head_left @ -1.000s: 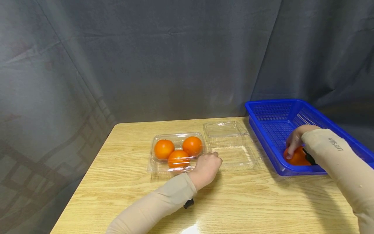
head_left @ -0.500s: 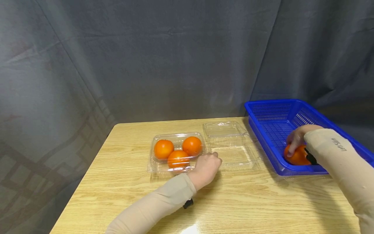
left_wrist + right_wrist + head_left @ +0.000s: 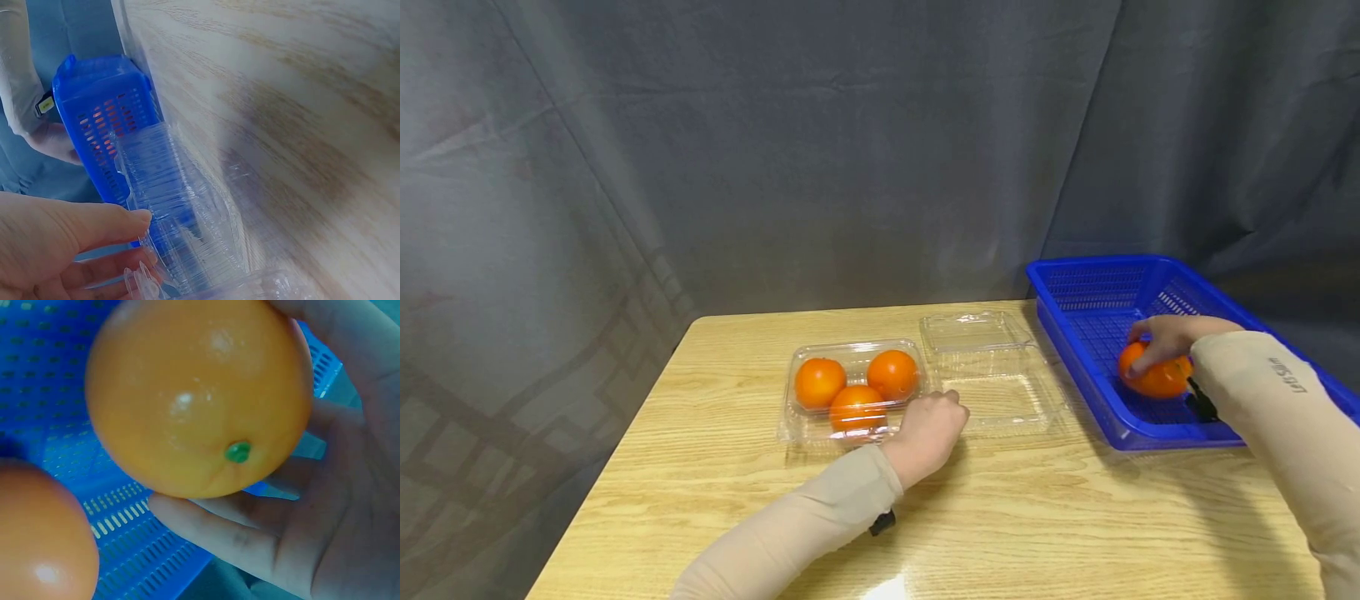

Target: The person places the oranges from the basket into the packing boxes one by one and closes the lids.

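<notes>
In the head view my left hand is at the near left corner of an open clear plastic clamshell box. The left wrist view shows its thumb and fingers pinching the box's rim. My right hand is inside the blue basket, its fingers curled round an orange with a green stem button. A second orange lies in the basket beside the held one. Left of the open box, another clear box holds three oranges, one of them the front orange.
A wood-grain table carries the boxes. The basket stands at its right end, its side walls rising round my right hand. Behind the table hangs a dark grey curtain.
My right hand has lifted the orange off the near end of the basket and moved it slightly away from me. My left hand stays at the open box.
</notes>
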Motion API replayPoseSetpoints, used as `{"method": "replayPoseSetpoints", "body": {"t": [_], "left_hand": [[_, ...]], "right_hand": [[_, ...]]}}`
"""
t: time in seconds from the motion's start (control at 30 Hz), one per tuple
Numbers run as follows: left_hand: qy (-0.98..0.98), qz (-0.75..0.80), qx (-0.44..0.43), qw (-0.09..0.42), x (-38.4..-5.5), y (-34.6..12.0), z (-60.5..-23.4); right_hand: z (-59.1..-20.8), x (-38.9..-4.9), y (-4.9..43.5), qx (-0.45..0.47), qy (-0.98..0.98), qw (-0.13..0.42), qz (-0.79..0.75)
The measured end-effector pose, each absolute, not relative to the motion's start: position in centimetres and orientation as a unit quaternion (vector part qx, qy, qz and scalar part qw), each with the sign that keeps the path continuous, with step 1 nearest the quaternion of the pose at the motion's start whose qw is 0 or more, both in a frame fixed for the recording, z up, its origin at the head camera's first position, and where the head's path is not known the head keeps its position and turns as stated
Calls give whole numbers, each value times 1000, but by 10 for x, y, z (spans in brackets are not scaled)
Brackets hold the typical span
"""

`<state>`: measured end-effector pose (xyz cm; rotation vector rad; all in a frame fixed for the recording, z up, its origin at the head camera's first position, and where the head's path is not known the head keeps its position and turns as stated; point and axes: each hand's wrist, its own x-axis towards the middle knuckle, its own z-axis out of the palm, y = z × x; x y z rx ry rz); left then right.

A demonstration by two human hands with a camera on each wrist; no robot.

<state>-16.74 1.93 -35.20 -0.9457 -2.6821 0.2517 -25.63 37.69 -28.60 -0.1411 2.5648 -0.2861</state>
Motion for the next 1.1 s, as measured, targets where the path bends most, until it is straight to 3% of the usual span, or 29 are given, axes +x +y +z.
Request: {"method": "replayPoseSetpoints", "body": {"t": [0.6, 1.1], "left_hand": [[-925, 81, -338, 151, -168, 18, -353], [-926, 79, -336, 152, -167, 15, -353]], "right_hand": [[-279, -249, 385, -86, 986, 106, -99], [-268, -247, 371, -93, 987, 76, -103]]}}
